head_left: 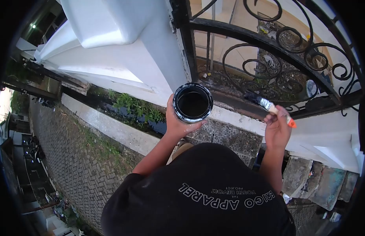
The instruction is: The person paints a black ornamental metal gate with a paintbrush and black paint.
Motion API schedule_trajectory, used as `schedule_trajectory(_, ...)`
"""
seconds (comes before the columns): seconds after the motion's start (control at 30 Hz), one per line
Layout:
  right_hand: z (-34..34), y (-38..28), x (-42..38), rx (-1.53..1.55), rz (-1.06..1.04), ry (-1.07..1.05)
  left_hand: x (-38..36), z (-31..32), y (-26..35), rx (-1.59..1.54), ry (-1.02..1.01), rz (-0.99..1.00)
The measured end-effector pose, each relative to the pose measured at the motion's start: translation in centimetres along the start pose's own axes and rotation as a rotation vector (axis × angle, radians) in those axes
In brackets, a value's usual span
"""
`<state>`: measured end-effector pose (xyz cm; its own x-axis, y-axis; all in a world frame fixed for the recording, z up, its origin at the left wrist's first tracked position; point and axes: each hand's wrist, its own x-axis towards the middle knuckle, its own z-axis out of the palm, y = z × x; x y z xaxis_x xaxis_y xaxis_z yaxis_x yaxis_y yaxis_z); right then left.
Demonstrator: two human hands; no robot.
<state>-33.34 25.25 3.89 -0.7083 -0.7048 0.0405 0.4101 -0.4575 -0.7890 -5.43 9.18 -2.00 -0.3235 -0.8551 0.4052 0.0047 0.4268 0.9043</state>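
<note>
The left hand [177, 122] curls around a paint can [193, 119]; farther right, the right hand [277, 129] pinches a brush [267, 104] near the black gate [229, 30].

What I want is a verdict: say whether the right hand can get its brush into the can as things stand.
Probably yes: the left hand holds the can uncovered, and nothing visible stands between it and the brush in the right hand.
</note>
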Motion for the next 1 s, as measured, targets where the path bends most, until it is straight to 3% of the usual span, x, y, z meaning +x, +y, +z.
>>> schedule_trajectory(0.03, 1.8, -0.1, 0.2, -0.013, 0.001, 0.009, 0.5, -0.4, 0.1, -0.011, -0.004, -0.010)
schedule_trajectory(0.13, 8.0, 0.1, 0.3, -0.321, -0.292, -0.165, 1.5, -2.1, -0.7, 0.017, -0.059, 0.025)
schedule_trajectory(0.17, 9.9, -0.1, 0.3, -0.332, -0.285, -0.162, 1.8, -2.6, -1.3, 0.010, -0.060, 0.014)
schedule_trajectory(0.23, 13.1, 0.3, 0.2, -0.630, -0.310, -0.449, 2.4, -3.8, -2.6, 0.046, -0.105, 0.087)
schedule_trajectory(0.3, 16.5, 1.7, 0.4, -0.638, -0.262, -0.422, 2.8, -4.3, -3.7, -0.002, -0.033, 0.109)
schedule_trajectory(0.37, 18.8, 2.7, 1.1, -0.989, -0.525, -0.649, 3.3, -5.3, -4.2, -0.005, -0.103, 0.132)
schedule_trajectory(0.53, 22.1, 5.4, 1.3, -1.048, -0.532, -0.712, 3.8, -6.6, -4.5, 0.118, -0.085, 0.158)
schedule_trajectory(0.6, 22.5, 6.9, 1.6, -1.207, -0.474, -0.785, 4.0, -7.0, -4.7, 0.112, -0.076, 0.215)
schedule_trajectory(0.77, 21.4, 5.8, 2.2, -0.923, -0.448, -0.683, 4.1, -7.7, -4.9, 0.134, -0.023, 0.164)
schedule_trajectory(0.83, 20.1, 5.1, 2.4, -0.728, -0.194, -0.508, 3.9, -7.5, -4.8, 0.140, -0.029, 0.110)
schedule_trajectory(1.0, 17.2, 6.4, 2.5, -0.640, -0.133, -0.428, 3.8, -6.5, -3.8, 0.083, 0.083, -0.029)
